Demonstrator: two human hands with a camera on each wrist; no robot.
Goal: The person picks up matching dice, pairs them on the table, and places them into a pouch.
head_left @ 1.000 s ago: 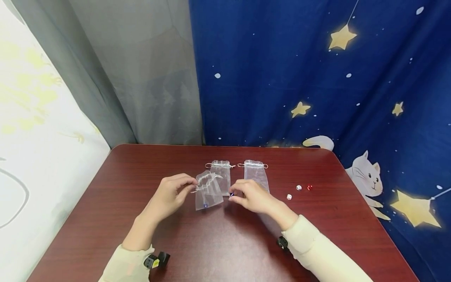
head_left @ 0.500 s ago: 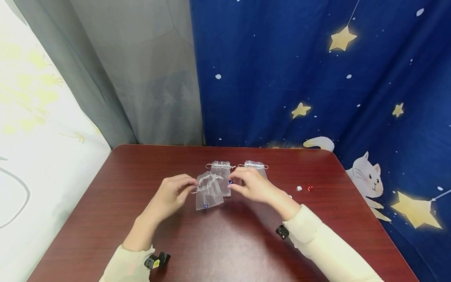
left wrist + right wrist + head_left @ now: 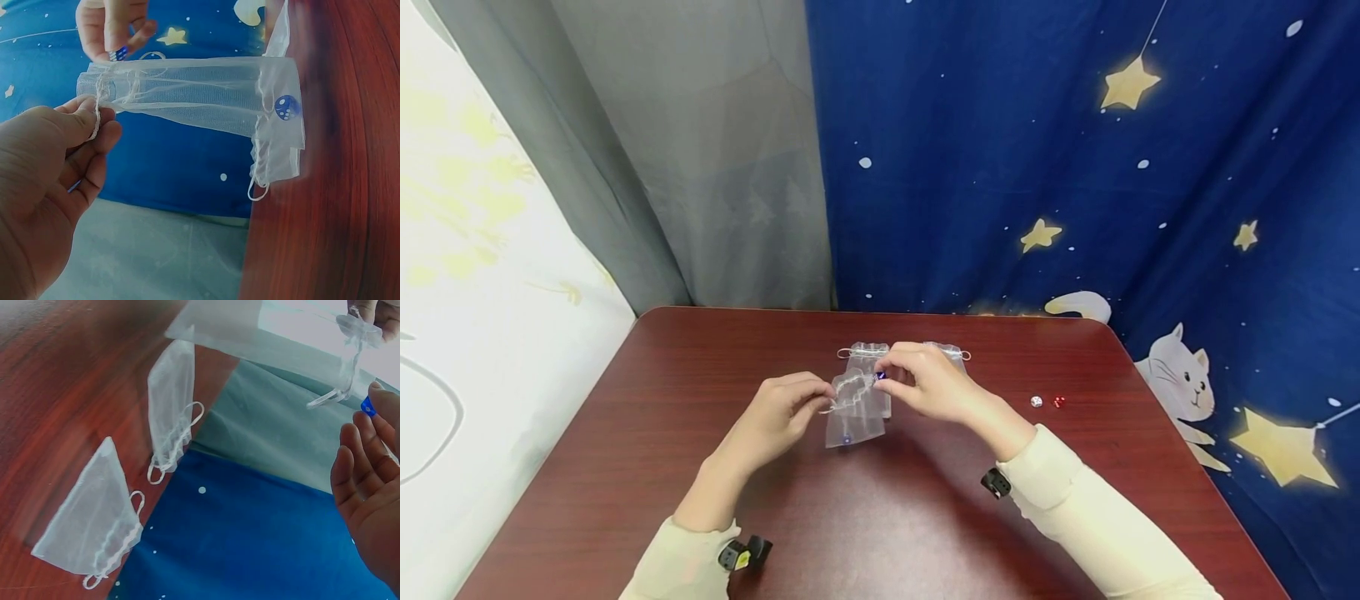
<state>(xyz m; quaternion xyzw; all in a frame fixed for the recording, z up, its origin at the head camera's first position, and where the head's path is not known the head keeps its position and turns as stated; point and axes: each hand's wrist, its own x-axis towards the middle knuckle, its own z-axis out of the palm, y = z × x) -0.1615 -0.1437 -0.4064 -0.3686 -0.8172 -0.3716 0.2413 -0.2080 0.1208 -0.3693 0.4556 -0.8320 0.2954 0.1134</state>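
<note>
My left hand [image 3: 786,412] pinches the mouth of a white sheer drawstring pouch [image 3: 857,417] by its left edge. The pouch hangs upright with its mouth partly spread, and a blue die [image 3: 287,107] shows through the mesh at its bottom. Between thumb and fingertips my right hand [image 3: 928,383] pinches another blue die [image 3: 367,406], right at the pouch's mouth. White cord [image 3: 98,112] runs round the mouth beside my left thumb.
Two more sheer pouches, one nearer the hands [image 3: 169,406] and one farther right [image 3: 94,519], lie flat behind. A white die [image 3: 1036,402] and a red die [image 3: 1059,402] sit at the right on the brown table [image 3: 625,458]. Curtains hang beyond its back edge.
My right hand has moved up and left, carrying the blue die to the pouch's mouth. My left hand and the pouch have shifted slightly right. The right arm now hides another white die.
</note>
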